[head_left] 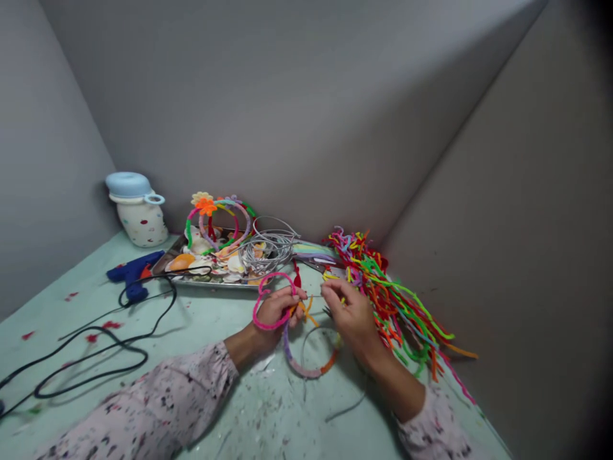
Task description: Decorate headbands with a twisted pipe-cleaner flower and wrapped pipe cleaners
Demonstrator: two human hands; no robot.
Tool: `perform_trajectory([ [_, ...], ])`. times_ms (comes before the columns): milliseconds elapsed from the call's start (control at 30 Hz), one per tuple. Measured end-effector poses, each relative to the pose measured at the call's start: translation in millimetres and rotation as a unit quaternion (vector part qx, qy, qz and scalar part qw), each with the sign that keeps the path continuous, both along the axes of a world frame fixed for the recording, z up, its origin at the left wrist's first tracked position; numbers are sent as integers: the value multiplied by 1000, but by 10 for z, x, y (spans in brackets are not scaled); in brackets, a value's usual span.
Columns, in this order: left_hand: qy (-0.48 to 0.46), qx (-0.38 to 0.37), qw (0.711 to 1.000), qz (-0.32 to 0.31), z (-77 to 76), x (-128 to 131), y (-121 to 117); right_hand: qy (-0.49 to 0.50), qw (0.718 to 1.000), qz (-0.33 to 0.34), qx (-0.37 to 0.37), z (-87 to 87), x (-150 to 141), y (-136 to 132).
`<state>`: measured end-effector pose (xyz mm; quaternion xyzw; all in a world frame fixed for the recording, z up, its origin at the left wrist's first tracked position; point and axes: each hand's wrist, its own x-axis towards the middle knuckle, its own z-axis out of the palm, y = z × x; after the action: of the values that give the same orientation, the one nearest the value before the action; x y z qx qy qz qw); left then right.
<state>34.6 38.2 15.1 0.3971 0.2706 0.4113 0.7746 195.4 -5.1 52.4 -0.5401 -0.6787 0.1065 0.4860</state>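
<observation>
My left hand (pixel 272 316) is closed, its fingers pinching a bent pink pipe cleaner (pixel 255 305) that curves round in a loop. Short orange pipe cleaner ends (pixel 310 312) stick out by its fingertips. Below both hands hangs a ring wrapped in purple, pink and orange pipe cleaner (pixel 309 372). My right hand (pixel 352 316) is closed too, thumb and finger pinching a thin grey wire (pixel 313 296) that stretches across to the left fingertips. Where the wire joins the ring is hidden by the fingers.
A metal tray (pixel 225 285) holds craft pieces, flowered rings (pixel 205 204) and coiled wire (pixel 272 250). Left of it lie a blue glue gun (pixel 136 275) with a looping black cord (pixel 143 351) and a lidded bottle (pixel 142 220). Many pipe cleaners (pixel 397 294) are heaped on the right by the wall.
</observation>
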Motion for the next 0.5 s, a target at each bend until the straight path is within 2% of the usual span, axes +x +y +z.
perform_trajectory([
  [67,-16,-9,1000,5,30,0,-5,-2,1000,-12,-1,-183,-22,-227],
  [167,-56,9,998,31,86,5,-19,-63,996,54,41,-341,-114,-395],
  [233,-69,22,997,31,120,9,-34,-108,990,78,47,-381,-179,-423],
  [367,-64,60,996,8,146,15,-52,-157,983,85,50,-419,-203,-405],
  [433,-52,81,995,25,136,13,-43,-166,982,70,64,-434,-151,-390],
  [500,-31,99,993,55,120,6,-33,-161,983,27,89,-442,-77,-370],
])
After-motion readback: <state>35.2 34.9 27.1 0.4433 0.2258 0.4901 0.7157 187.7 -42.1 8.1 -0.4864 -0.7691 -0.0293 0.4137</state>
